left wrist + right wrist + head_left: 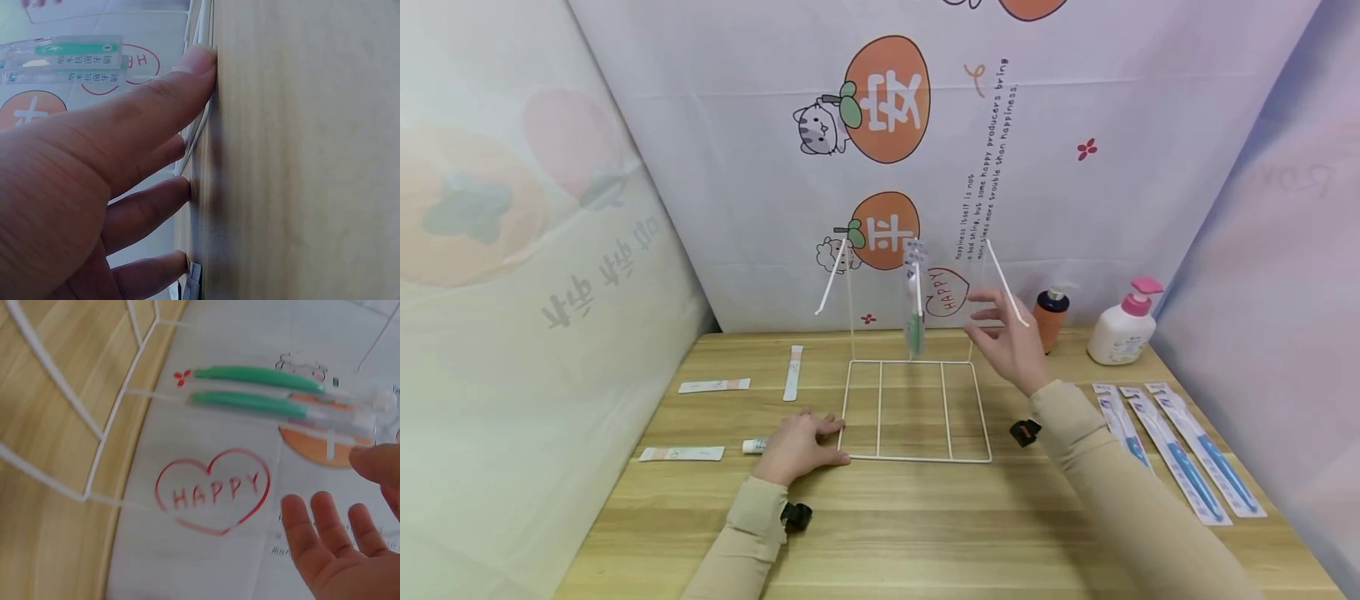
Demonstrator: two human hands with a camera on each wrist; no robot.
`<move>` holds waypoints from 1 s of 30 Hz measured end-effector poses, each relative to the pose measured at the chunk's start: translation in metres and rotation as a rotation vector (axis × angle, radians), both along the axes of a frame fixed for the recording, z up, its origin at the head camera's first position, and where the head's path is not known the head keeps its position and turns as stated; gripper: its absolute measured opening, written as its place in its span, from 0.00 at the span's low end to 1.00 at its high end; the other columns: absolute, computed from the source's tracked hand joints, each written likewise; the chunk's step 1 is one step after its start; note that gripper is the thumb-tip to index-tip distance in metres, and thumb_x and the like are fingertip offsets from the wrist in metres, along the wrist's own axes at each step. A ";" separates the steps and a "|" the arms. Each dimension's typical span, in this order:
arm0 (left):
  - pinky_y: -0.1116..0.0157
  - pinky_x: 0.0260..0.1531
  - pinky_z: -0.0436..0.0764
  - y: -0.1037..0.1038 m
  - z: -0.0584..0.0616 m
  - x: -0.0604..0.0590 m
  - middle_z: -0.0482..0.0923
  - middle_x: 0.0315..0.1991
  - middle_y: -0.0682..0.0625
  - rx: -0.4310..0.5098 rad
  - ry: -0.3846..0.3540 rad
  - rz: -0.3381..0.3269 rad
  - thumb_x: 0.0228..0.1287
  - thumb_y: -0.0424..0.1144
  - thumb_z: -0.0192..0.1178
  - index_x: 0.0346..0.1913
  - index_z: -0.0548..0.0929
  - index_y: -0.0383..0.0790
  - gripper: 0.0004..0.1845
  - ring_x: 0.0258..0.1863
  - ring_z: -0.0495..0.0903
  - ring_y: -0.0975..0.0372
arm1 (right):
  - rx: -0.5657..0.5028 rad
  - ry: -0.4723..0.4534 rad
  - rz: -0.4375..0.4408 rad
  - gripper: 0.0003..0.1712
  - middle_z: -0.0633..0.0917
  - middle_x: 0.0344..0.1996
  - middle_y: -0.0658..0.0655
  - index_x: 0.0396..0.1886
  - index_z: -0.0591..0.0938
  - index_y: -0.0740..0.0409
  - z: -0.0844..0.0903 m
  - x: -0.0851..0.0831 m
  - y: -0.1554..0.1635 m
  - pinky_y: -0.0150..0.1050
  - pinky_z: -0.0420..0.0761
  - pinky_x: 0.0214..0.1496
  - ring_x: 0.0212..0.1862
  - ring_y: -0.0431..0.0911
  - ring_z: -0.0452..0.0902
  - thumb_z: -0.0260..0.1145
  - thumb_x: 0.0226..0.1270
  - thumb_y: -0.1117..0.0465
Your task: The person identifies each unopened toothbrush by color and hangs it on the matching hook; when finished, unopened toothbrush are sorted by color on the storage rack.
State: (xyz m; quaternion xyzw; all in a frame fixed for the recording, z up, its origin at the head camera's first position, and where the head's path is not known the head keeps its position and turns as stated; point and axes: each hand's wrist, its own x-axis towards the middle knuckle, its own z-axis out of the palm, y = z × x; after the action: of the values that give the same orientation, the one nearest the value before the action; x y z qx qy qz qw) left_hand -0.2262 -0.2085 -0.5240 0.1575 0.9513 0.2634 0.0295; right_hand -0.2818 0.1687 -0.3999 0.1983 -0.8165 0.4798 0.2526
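A white wire rack (913, 459) with three long prongs stands on the table. From its middle prong hang packaged green toothbrushes (914, 329); the right wrist view shows two green handles (250, 403) side by side. My left hand (800, 446) rests at the rack's front left corner. Its thumb (195, 60) presses on the base wire, and its fingers reach down to the table beside it. Raised by the rack's right prong (1007, 283), my right hand (1009, 342) holds nothing, its fingers spread and slightly bent, a little apart from the toothbrushes.
Three packaged blue toothbrushes (1180, 454) lie at the right. Behind them stand a white pump bottle (1122, 335) with a pink top and an orange bottle (1051, 318). Several slim sachets (682, 453) and a small tube (755, 446) lie at the left. Printed cloth hangs around the table.
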 end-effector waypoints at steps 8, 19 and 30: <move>0.33 0.73 0.67 -0.001 0.000 0.002 0.83 0.68 0.50 0.014 -0.007 0.010 0.56 0.59 0.82 0.66 0.89 0.52 0.35 0.78 0.63 0.33 | 0.163 -0.181 -0.042 0.31 0.83 0.60 0.71 0.67 0.80 0.68 -0.021 0.012 0.077 0.28 0.84 0.46 0.52 0.69 0.87 0.80 0.66 0.69; 0.34 0.73 0.67 0.001 0.001 0.001 0.83 0.68 0.50 0.005 -0.004 0.016 0.56 0.59 0.82 0.66 0.89 0.53 0.35 0.78 0.63 0.34 | 0.350 -0.444 -0.042 0.36 0.76 0.68 0.77 0.75 0.74 0.64 -0.049 0.031 0.170 0.47 0.88 0.45 0.52 0.68 0.86 0.77 0.73 0.59; 0.30 0.73 0.64 0.001 -0.001 0.000 0.82 0.69 0.51 -0.010 -0.014 0.007 0.57 0.59 0.82 0.67 0.88 0.53 0.35 0.78 0.63 0.33 | 0.425 -0.506 -0.017 0.35 0.78 0.67 0.77 0.73 0.77 0.65 -0.077 0.030 0.209 0.61 0.87 0.54 0.63 0.73 0.78 0.78 0.72 0.59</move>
State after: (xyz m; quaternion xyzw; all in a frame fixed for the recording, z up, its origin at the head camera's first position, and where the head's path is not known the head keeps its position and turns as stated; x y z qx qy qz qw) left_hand -0.2263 -0.2074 -0.5249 0.1521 0.9529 0.2598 0.0358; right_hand -0.2522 0.3781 -0.4772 0.1145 -0.9368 0.3305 -0.0012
